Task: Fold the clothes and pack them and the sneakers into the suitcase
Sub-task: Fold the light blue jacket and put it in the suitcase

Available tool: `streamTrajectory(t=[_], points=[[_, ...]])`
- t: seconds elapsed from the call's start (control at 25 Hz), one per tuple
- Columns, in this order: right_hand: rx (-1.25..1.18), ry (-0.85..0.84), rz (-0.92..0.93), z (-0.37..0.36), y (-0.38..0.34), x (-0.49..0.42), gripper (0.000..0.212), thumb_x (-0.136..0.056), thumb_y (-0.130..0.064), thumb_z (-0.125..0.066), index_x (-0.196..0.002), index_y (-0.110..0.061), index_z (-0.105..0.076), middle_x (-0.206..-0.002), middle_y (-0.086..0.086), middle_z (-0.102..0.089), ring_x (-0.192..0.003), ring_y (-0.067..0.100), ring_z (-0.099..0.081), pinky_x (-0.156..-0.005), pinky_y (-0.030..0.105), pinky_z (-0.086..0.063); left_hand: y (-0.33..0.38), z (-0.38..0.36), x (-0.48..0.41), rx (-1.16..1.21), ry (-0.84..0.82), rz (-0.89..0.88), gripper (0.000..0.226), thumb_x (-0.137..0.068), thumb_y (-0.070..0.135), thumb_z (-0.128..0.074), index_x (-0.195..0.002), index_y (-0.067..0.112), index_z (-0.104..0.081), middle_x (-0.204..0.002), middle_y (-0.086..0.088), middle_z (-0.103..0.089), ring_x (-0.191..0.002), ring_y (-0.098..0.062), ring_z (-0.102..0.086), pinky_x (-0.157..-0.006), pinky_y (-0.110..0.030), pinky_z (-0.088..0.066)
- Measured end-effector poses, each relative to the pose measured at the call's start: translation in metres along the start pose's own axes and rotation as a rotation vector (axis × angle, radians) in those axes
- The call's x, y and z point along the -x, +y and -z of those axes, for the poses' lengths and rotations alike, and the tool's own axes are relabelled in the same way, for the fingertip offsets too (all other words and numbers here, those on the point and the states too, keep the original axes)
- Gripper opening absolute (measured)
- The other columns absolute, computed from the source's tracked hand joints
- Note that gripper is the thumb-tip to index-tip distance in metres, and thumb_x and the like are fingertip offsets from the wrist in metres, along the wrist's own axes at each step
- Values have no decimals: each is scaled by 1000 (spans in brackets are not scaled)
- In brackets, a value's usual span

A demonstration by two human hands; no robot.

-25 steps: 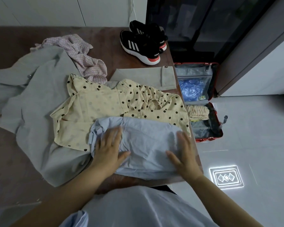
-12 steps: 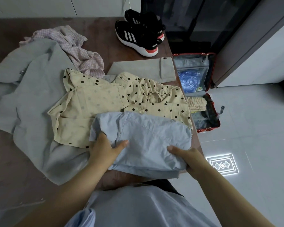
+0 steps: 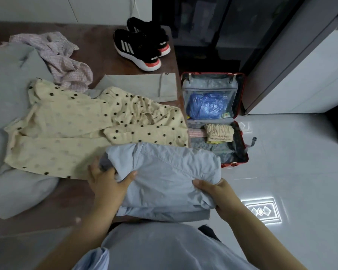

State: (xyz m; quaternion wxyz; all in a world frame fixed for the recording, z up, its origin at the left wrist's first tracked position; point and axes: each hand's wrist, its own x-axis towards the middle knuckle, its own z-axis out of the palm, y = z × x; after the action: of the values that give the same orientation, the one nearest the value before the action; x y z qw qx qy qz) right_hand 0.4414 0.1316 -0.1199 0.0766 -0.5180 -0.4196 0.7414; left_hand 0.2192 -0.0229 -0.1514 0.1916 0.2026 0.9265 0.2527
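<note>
Both hands are clamped on the folded blue garment (image 3: 164, 176) at the near desk (image 3: 57, 207) edge: left hand (image 3: 107, 184) fingers pinch its left end, right hand (image 3: 217, 193) fingers curl round its right corner. Keep the layers squeezed and level, then carry it right and down into the open suitcase (image 3: 209, 84) on the floor. Count: two sneakers (image 3: 142, 45), one dotted garment (image 3: 86, 129), one pink checked garment (image 3: 62, 61), one grey garment (image 3: 10, 94), one suitcase.

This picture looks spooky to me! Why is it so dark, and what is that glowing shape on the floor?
Head view: the room is dim, so colours look dull; the glowing shape is likely a lamp reflected in the shiny floor; the wide lens curves the table edge.
</note>
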Motion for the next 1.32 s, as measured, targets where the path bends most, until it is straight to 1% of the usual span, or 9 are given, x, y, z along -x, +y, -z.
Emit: streamTrajectory(t=[0.08, 0.24, 0.48, 0.56, 0.68, 0.88, 1.0, 1.16, 1.32], points=[[-3, -43, -33, 42, -2, -5, 25, -78, -10, -72, -65, 2, -54, -51, 11, -50, -43, 18, -46, -54, 29, -47, 32, -23, 20, 138, 9, -65, 59, -73, 49, -72, -113, 6, -64, -141, -22, -39, -131, -39, -34, -107, -50, -30], [54, -81, -62, 128, -16, -17, 30, -81, -11, -70, -59, -1, -52, -46, 9, -48, -38, 16, -46, -47, 24, -44, 97, -71, 66, 365, -79, 51, 48, -82, 30, -68, -117, 0, -57, -121, -18, -59, -111, -33, -54, -83, -33, -41], [65, -140, -44, 234, -46, -40, 35, -80, -11, -70, -51, -2, -52, -40, 9, -49, -33, 17, -43, -49, 29, -45, 180, -122, 88, 550, -169, 210, 42, -84, 27, -67, -122, 15, -56, -116, 1, -60, -106, -18, -56, -86, -31, -43], [20, -131, -63, 261, -61, -60, 27, -83, -6, -66, -57, -2, -60, -44, 9, -55, -39, 19, -53, -58, 38, -55, 209, -145, 68, 597, -211, 215, 34, -84, 24, -67, -116, 19, -57, -106, 7, -59, -98, -14, -56, -82, -29, -42], [-40, -76, -103, 297, -80, -98, 14, -82, -5, -66, -88, 8, -67, -77, 21, -67, -65, 31, -65, -58, 37, -56, 248, -193, 27, 646, -304, 251, 33, -83, 23, -69, -113, 15, -60, -106, 0, -65, -97, -19, -62, -84, -32, -48], [-85, -6, -206, 350, -82, -209, 47, -73, -13, -76, -93, 24, -56, -80, 24, -51, -70, 35, -43, -61, 37, -55, 275, -297, -58, 703, -418, 393, 45, -77, 27, -73, -117, 11, -61, -110, -6, -69, -98, -24, -65, -94, -44, -50], [-33, -6, -237, 361, -68, -305, 34, -69, -15, -78, -61, 9, -56, -44, 11, -47, -40, 23, -43, -62, 37, -51, 272, -372, -123, 670, -406, 471, 73, -66, 47, -75, -126, 11, -54, -123, -6, -62, -109, -26, -61, -98, -43, -47], [73, 26, -193, 360, -29, -459, 34, -66, -18, -78, -43, -6, -56, -42, 10, -50, -42, 23, -49, -58, 32, -46, 246, -487, -223, 617, -294, 472, 63, -89, 26, -62, -140, 1, -35, -143, -13, -41, -129, -29, -42, -102, -33, -36], [155, -108, -103, 352, 18, -620, 43, -81, -18, -67, -45, 2, -53, -39, 10, -49, -41, 23, -48, -68, 40, -43, 179, -589, -324, 584, -201, 425, 71, -89, 24, -62, -144, 0, -25, -151, -14, -29, -136, -27, -33, -106, -33, -31]])
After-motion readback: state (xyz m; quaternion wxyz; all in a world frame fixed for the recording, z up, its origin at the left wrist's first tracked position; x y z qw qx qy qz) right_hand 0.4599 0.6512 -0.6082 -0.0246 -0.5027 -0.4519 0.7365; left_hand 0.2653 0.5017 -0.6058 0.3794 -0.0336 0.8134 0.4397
